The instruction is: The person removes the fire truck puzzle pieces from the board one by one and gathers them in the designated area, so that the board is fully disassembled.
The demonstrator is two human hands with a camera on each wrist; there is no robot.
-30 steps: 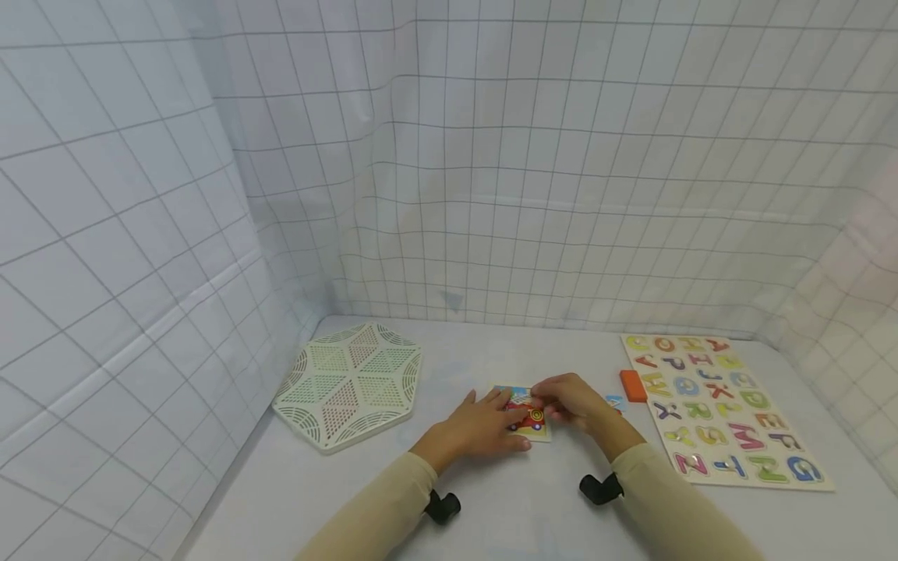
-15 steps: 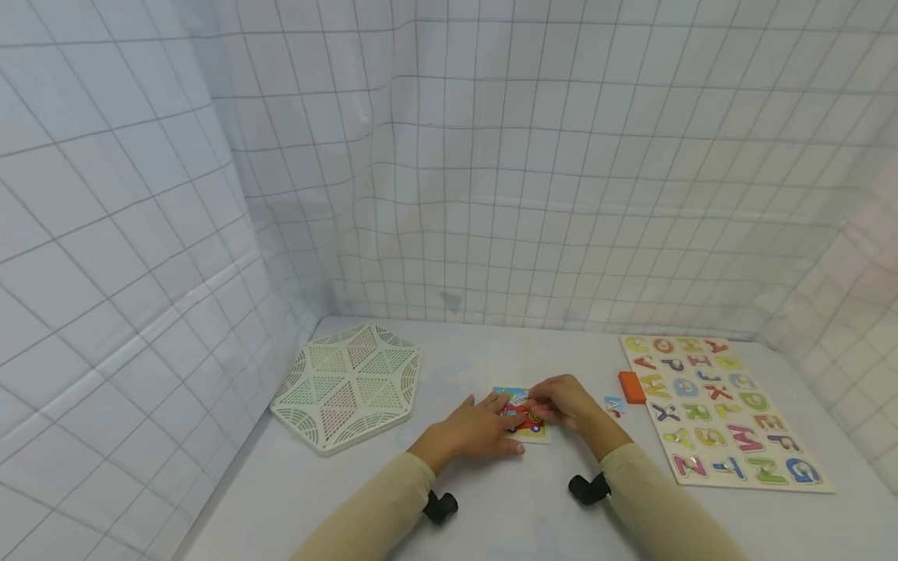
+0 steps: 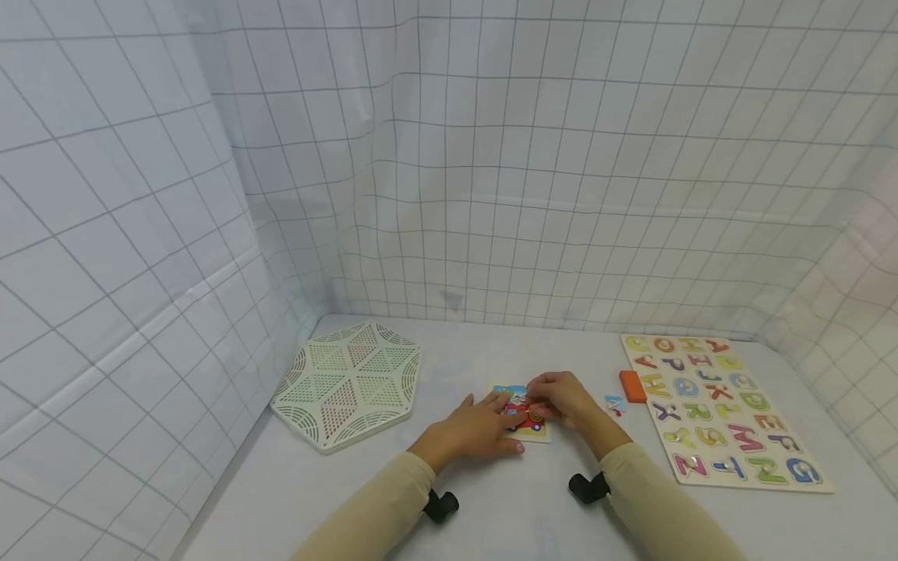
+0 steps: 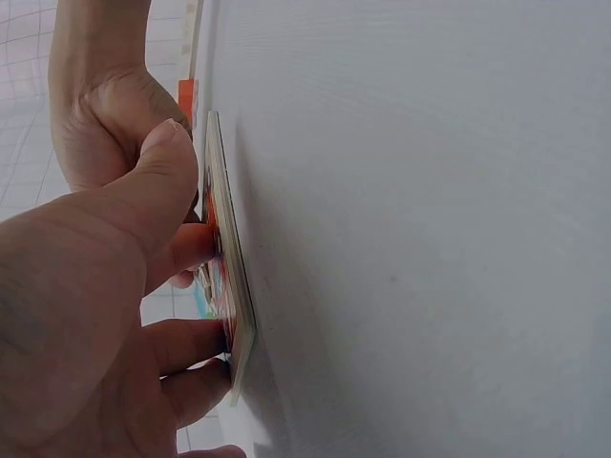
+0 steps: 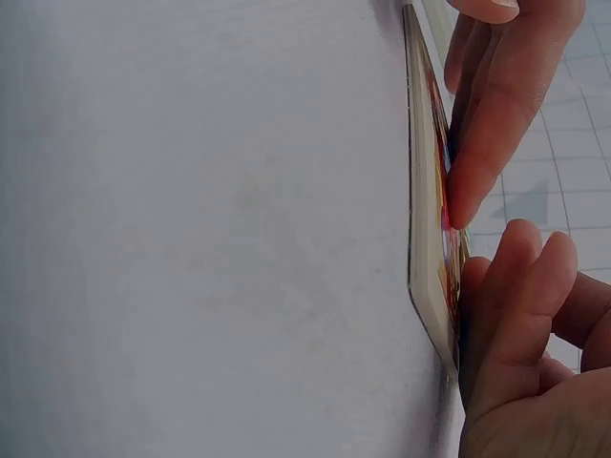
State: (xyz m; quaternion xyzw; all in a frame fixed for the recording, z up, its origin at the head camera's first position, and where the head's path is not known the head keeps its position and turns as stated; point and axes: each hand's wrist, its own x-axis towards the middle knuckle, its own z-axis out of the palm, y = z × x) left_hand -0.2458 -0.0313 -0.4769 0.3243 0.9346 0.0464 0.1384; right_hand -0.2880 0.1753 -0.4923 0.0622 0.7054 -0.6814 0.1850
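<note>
Two hands [image 3: 477, 428] [image 3: 563, 401], both touching one picture board [image 3: 535, 428]

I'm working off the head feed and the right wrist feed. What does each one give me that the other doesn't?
Only the head view shows the letter board, the orange block and the small blue piece, all to the right of the hands.

Only the right wrist view gives a low, close look at the puzzle edge-on, with its pale side facing the camera.

Both show the puzzle, the left hand and right hand at it, the white table and the gridded cloth behind.
</note>
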